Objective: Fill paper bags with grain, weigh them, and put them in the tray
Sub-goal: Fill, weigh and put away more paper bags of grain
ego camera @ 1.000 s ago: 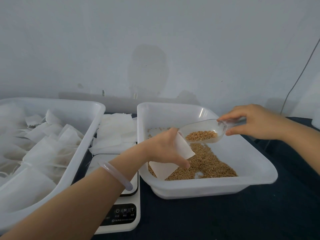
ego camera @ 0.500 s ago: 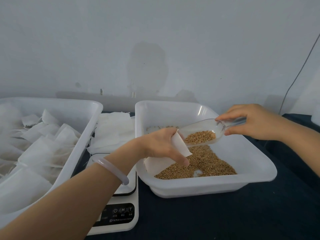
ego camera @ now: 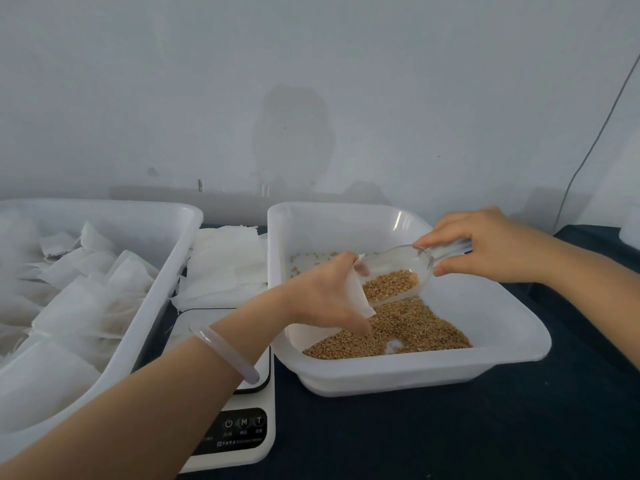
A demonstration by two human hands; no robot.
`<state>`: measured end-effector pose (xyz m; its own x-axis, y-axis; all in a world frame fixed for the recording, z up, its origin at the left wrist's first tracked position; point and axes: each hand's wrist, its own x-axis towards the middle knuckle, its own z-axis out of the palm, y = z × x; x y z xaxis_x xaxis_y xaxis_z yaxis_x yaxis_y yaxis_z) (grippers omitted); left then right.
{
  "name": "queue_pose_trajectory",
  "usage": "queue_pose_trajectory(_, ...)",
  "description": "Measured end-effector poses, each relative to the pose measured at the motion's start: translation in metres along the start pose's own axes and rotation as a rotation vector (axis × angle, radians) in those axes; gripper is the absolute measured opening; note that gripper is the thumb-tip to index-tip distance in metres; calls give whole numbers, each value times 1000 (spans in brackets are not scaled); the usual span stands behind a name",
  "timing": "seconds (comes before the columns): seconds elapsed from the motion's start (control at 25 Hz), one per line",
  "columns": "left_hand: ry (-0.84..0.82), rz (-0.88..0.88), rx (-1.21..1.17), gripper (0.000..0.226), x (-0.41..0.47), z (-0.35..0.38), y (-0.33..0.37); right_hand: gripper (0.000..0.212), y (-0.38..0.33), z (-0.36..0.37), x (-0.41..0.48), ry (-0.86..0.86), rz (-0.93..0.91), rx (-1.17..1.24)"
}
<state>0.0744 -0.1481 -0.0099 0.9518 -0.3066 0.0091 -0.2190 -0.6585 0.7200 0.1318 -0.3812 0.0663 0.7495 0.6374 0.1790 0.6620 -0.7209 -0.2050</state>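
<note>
Left hand (ego camera: 325, 296): clamped on the mouth of a white paper bag (ego camera: 358, 296), held over the left side of the grain tub (ego camera: 415, 367).

Right hand (ego camera: 485, 247): pinching the handle of a clear scoop (ego camera: 398, 268), tilted down with its lip at the bag mouth. Part-filled with brown grain (ego camera: 391, 284).

Grain tub: white, right of table (ego camera: 450, 438) middle. Loose grain heaped toward the front wall, floor nearly bare at the rear.

Tray (ego camera: 149, 323): white, at the left table edge, loaded with piled bags (ego camera: 86, 282).

Flat bags (ego camera: 225, 265): stacked toward the rear edge, between tray and tub.

Scale (ego camera: 242, 427): at the front edge between tray and tub, partly under the left forearm.
</note>
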Motion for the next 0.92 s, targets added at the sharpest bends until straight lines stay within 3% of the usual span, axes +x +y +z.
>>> queue_pose_trajectory(0.2, 84, 8, 12, 66, 0, 4, -2, 36, -22, -16, 8, 59, -129, -381)
queue_pose_trajectory(0.4, 114, -22, -4, 65, -2, 3, -1, 36, -40, -24, 17, 60, -193, -588)
queue_pose_trajectory(0.72, 141, -78, -75, 65, -1, 1, 1, 37, -52, -32, 21, 89, -197, -655)
queue_pose_trajectory(0.92, 235, -74, -296, 59, -3, -4, -4, 35, -33, -44, 16, 114, -72, -490)
